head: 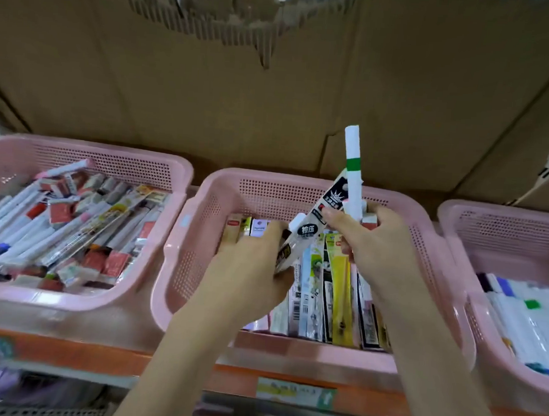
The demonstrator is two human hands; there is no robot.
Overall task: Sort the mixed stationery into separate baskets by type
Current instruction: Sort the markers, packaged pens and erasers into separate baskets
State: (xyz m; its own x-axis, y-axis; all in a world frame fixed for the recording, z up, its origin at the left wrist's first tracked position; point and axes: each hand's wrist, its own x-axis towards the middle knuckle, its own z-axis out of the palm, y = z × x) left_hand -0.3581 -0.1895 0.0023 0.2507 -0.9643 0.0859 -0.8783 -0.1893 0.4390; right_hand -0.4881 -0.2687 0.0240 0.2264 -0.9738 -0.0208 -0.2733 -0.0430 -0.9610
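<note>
Stationery fills three pink baskets set side by side on an orange-edged shelf (287, 374), seen from my head camera looking down. Brown cardboard (274, 104), torn along its top edge, stands behind them.

Both my hands are over the middle basket (432, 248). My left hand (249, 271) curls around the lower end of a long flat white-and-black pen packet (310, 233), which slants up to the right. My right hand (378, 244) grips a white marker with a green band (353, 168), held nearly upright so its top rises above the basket's rim; the thumb also presses on the upper part of the slanted packet. A small red-and-white item sits just behind the marker inside my right hand, too hidden to identify.

Under my hands, the middle basket holds flat packets (325, 296) lined up in a row, among them a yellow one and several white ones.

The left basket (65, 300) holds a loose jumble of white markers and small red-and-white boxes, probably erasers.

The right basket (461, 214), partly cut off by the frame edge, holds white markers (531, 320) lying side by side, with green and blue marks visible.
</note>
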